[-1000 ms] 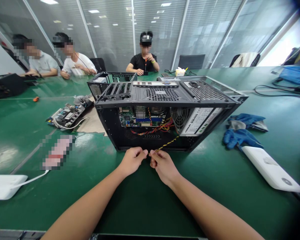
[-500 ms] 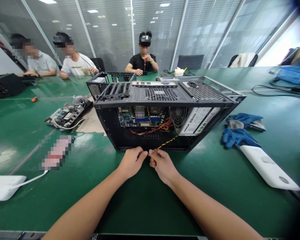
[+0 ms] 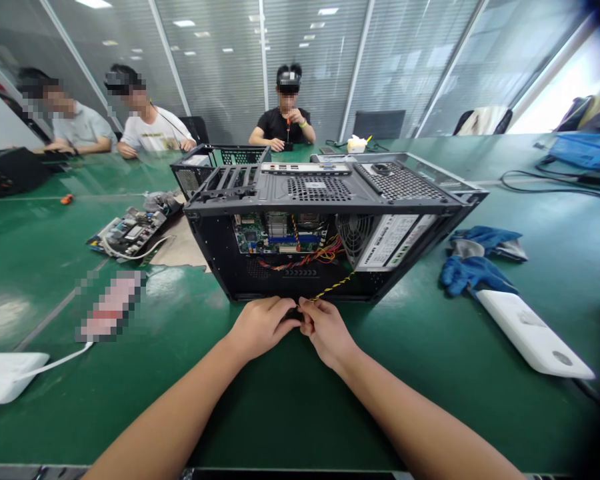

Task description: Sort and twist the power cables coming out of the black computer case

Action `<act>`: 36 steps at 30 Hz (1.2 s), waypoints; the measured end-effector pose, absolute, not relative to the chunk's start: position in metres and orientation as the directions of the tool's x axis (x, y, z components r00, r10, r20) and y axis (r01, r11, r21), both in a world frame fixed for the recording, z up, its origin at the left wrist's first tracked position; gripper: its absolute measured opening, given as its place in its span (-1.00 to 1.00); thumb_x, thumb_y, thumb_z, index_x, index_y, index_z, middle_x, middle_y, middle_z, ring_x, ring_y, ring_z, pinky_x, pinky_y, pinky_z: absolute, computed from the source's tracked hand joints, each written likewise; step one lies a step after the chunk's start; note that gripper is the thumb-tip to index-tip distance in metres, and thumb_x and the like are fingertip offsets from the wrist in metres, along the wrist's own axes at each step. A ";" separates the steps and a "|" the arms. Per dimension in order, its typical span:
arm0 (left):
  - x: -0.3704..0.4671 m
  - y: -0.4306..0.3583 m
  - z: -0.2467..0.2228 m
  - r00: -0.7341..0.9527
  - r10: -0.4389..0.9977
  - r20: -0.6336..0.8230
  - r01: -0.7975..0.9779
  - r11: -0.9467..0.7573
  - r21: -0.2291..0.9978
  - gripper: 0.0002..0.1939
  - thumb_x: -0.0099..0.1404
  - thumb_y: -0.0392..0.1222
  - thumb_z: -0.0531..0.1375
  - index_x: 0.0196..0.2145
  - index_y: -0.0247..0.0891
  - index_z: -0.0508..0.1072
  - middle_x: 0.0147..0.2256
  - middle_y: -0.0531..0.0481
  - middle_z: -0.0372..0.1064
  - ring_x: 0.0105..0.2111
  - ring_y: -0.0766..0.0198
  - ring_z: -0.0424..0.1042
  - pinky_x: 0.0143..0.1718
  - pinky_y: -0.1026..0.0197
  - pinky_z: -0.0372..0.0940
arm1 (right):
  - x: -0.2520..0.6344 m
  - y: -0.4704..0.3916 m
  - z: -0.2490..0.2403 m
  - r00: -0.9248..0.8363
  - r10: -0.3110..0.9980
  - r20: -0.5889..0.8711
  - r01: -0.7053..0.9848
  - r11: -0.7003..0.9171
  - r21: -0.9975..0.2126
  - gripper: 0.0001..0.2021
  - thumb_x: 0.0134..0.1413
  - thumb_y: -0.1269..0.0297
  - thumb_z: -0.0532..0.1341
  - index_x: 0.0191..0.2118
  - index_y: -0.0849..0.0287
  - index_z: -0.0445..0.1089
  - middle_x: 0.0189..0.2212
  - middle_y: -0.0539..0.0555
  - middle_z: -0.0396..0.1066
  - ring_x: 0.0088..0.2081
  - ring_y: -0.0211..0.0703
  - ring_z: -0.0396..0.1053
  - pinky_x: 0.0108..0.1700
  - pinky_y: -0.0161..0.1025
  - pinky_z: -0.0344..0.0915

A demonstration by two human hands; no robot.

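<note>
An open black computer case [image 3: 280, 287] lies across the table in front of me, its inside facing my hands. Within it are a motherboard [image 3: 253, 239], a bundle of coloured wires [image 3: 310, 259] and a power supply [image 3: 393, 241] with a fan. A twisted yellow-and-black cable [image 3: 336, 287] runs from the power supply's side down to my right hand [image 3: 326, 328], whose fingers pinch its end. Close beside it, my left hand [image 3: 264, 325] has thumb and fingers curled around a small dark thing, mostly hidden, perhaps at the cable's end.
Left are a loose circuit board [image 3: 133, 230] on cardboard, a pixelated phone [image 3: 111, 307] and a white power bank [image 3: 10, 377]. Blue gloves [image 3: 475, 267] and another white power bank [image 3: 533, 333] lie right. A second case [image 3: 195, 175] stands behind. Three people sit across the table.
My left thumb and fingers have parted slightly, and a small dark thing now shows between them. My right hand keeps its pinch on the cable. The view has shifted a little.
</note>
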State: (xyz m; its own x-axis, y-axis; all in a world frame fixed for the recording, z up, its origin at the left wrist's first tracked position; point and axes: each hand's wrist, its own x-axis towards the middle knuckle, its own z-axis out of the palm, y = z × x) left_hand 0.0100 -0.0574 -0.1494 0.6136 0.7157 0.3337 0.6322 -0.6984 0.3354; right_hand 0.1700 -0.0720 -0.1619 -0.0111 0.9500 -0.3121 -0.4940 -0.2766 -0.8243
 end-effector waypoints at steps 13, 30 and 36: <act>0.009 -0.053 -0.153 0.595 0.694 0.406 0.708 -0.691 0.145 -0.74 0.39 -0.07 0.08 -0.26 -0.29 0.48 -0.40 -0.11 0.46 -0.41 0.17 0.43 -0.31 0.14 0.30 | 0.171 -0.073 -0.161 -0.016 0.956 -0.294 -0.468 -0.267 -0.843 -0.61 -0.19 0.06 0.40 -0.62 0.17 0.22 -0.76 -0.13 0.10 -0.69 -0.41 0.00 -0.59 -0.31 -0.05; 0.013 -0.056 -0.152 0.582 0.689 0.432 0.743 -0.666 0.061 -0.68 0.43 -0.08 0.01 -0.34 -0.30 0.44 -0.47 -0.03 0.41 -0.45 0.23 0.42 -0.38 0.19 0.31 | 0.170 -0.073 -0.167 0.025 0.962 -0.271 -0.425 -0.235 -0.874 -0.61 -0.22 0.01 0.40 -0.58 0.20 0.28 -0.75 -0.13 0.13 -0.68 -0.40 0.04 -0.59 -0.32 -0.02; 0.013 -0.055 -0.152 0.580 0.689 0.435 0.741 -0.668 0.069 -0.68 0.43 -0.08 -0.01 -0.31 -0.30 0.45 -0.46 -0.03 0.41 -0.44 0.23 0.42 -0.37 0.20 0.31 | 0.170 -0.072 -0.164 0.023 0.955 -0.295 -0.446 -0.254 -0.858 -0.61 -0.22 0.04 0.40 -0.59 0.20 0.26 -0.74 -0.13 0.14 -0.69 -0.41 0.05 -0.61 -0.33 -0.02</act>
